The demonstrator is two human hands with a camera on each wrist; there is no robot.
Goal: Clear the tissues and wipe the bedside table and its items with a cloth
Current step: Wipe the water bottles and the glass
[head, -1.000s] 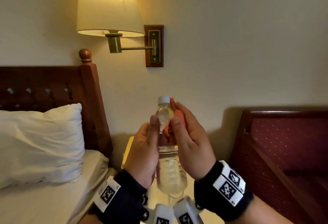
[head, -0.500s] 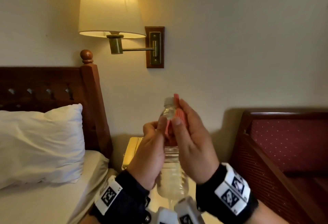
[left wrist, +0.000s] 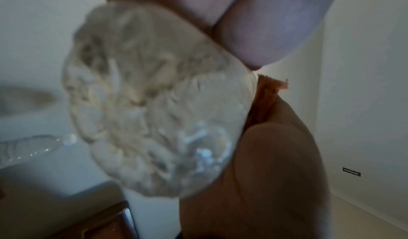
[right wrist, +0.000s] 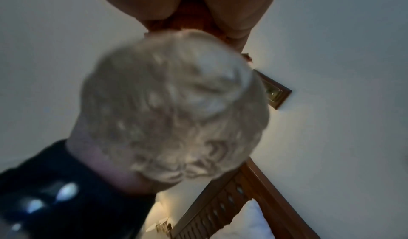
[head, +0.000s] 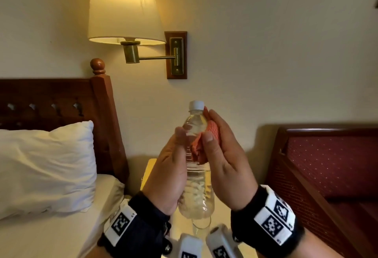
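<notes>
Bottle (head: 195,167) stands upright in the middle of the frame, the left hand (head: 169,172) wrapped round it. Right hand (head: 227,161) pinches the cloth (head: 206,139) on its neck, probably rubbing. Hold firm, wipe gently downward.

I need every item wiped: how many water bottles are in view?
2. One water bottle is gripped by the left hand while the right hand presses the cloth on it; a second bottle shows blurrily in the left wrist view. Others may be hidden.
</notes>
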